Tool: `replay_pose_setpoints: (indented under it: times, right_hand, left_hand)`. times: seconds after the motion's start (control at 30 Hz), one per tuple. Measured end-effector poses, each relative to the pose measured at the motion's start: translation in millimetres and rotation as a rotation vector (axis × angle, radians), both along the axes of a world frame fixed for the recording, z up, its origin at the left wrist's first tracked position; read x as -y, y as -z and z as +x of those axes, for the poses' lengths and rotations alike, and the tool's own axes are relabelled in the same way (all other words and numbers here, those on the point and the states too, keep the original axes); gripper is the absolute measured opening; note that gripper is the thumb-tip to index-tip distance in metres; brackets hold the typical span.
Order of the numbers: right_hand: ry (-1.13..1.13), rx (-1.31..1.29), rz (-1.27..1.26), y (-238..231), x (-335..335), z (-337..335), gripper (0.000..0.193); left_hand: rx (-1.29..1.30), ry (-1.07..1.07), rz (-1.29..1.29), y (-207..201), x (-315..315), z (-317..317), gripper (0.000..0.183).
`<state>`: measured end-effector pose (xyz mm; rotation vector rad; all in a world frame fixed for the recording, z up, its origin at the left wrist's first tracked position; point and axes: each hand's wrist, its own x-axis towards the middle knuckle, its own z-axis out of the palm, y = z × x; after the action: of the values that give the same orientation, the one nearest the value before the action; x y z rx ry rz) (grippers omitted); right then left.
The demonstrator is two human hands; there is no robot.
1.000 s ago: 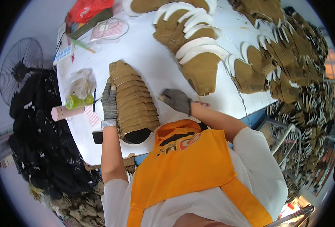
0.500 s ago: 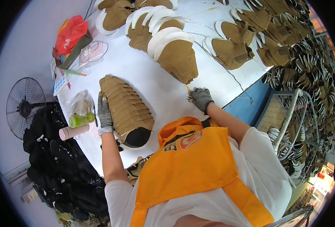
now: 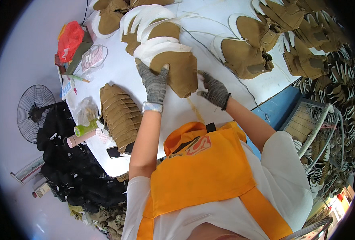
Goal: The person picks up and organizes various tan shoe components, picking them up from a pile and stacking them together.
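In a grey knitted glove, my left hand (image 3: 154,84) reaches to the near stack of brown shoe uppers (image 3: 175,70). Its fingers are apart, the thumb lying by the left edge of the top upper. A white crescent-shaped edge piece (image 3: 161,47) curves along the far side of that stack. My right hand (image 3: 215,91), gloved alike, is open just off the stack's right side, thumb and fingers spread. Left of my left forearm lies a long overlapping row of brown pieces (image 3: 119,114), its near end partly hidden by the arm.
More brown uppers (image 3: 245,58) with white edges cover the far right of the white table (image 3: 185,116). A dark cord (image 3: 243,82) crosses the tabletop. Along the left edge are a green roll (image 3: 86,127), a pink bottle (image 3: 81,138) and a red bag (image 3: 70,40). A wire cart (image 3: 321,128) stands right.
My left hand has left the overlapping row and moved right and away to the stack of uppers. My right hand has shifted slightly and opened beside the stack. The whole view has turned a little.
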<state>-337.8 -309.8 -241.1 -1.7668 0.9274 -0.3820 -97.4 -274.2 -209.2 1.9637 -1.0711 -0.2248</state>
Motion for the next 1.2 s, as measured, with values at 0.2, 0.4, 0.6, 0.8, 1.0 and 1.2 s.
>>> replay_pose_setpoints:
  times: [0.2, 0.4, 0.6, 0.8, 1.0, 1.2]
  right_hand:
    - [-0.081, 0.021, -0.197, 4, 35, 32, 0.066]
    - [-0.005, 0.432, 0.229, -16, 116, 44, 0.049]
    - [0.224, 0.322, 0.194, 5, 132, -3, 0.027]
    - [0.19, 0.329, 0.26, 34, 121, -20, 0.027]
    - [0.306, 0.505, 0.44, 28, 108, -15, 0.026]
    - [0.36, 0.552, 0.549, -18, 94, -49, 0.023]
  left_hand:
    - [0.024, -0.27, 0.287, 0, 77, 0, 0.103]
    - [-0.189, -0.324, 0.35, -35, 135, 3, 0.089]
    - [-0.585, -0.02, 0.019, 2, 79, 40, 0.043]
    - [-0.545, -0.043, 0.246, 2, 77, 37, 0.042]
    - [-0.434, 0.058, -0.014, 21, 82, 31, 0.048]
    - [-0.563, -0.307, 0.085, 17, 90, 27, 0.049]
